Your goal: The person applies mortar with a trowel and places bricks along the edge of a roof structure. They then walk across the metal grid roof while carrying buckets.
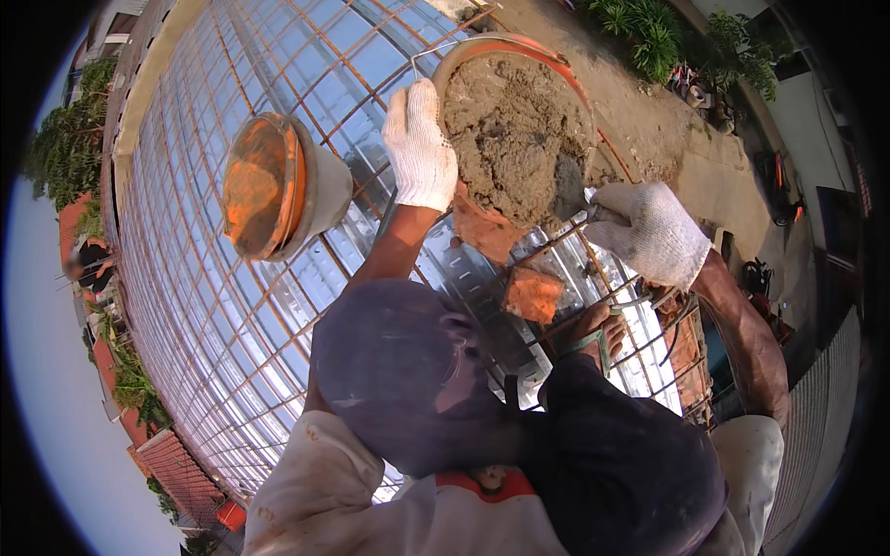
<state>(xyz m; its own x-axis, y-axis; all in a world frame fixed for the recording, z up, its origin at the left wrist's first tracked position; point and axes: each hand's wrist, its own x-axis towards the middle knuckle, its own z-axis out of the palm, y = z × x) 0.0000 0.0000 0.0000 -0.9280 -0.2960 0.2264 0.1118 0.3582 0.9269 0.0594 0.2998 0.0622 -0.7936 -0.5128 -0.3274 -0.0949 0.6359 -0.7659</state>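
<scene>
The white-gloved right hand (649,232) covers the grip of a grey metal tool (570,183); the blade merges with brown wet mortar (510,130) and its outline cannot be read. Mortar conceals the inside floor of the round orange-rimmed bucket (547,54). Dark cloth trousers (399,371) obscure part of the bare left forearm (397,243). The stained pale shirt (399,519) is cut by the lower edge. A small dark shape (93,259), far left, is too blurred to identify.

— Where does the head camera look from?
— The wearer's head, facing steeply down; the left knee (394,366) is very near, the mortar bucket (562,63) farther; the fisheye sweeps out to sky (46,371) at left, ground (718,190) at right.
</scene>
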